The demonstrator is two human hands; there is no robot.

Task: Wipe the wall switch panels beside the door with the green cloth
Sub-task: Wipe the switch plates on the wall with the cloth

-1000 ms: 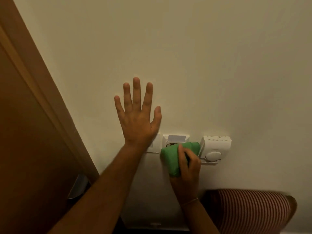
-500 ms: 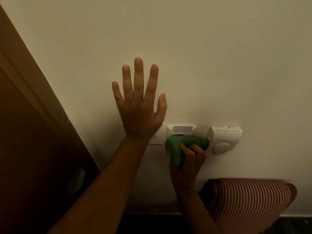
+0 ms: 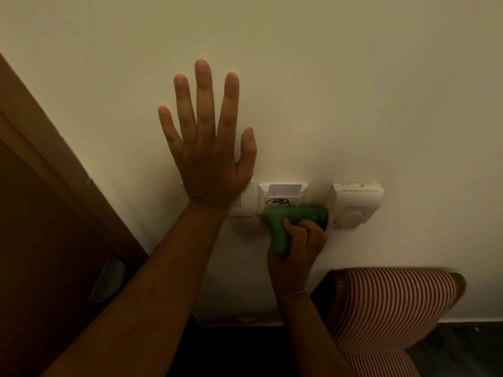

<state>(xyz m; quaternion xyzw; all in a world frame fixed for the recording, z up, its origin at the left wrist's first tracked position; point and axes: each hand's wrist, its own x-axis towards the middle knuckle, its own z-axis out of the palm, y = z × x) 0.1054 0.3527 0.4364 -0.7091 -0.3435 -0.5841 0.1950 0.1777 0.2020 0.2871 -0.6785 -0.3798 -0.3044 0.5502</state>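
Cloth (image 3: pixel 288 221) bunched in right hand (image 3: pixel 296 248), slid rightward along panel (image 3: pixel 283 195) bottom, left hand (image 3: pixel 209 159) still splayed flat.

No readable text showing anywhere. Thermostat (image 3: pixel 355 205) at right bearing faint mark above dial, too small and blurred for reading. Key card (image 3: pixel 285 190) sitting in middle panel (image 3: pixel 283 195), face appearing blank.
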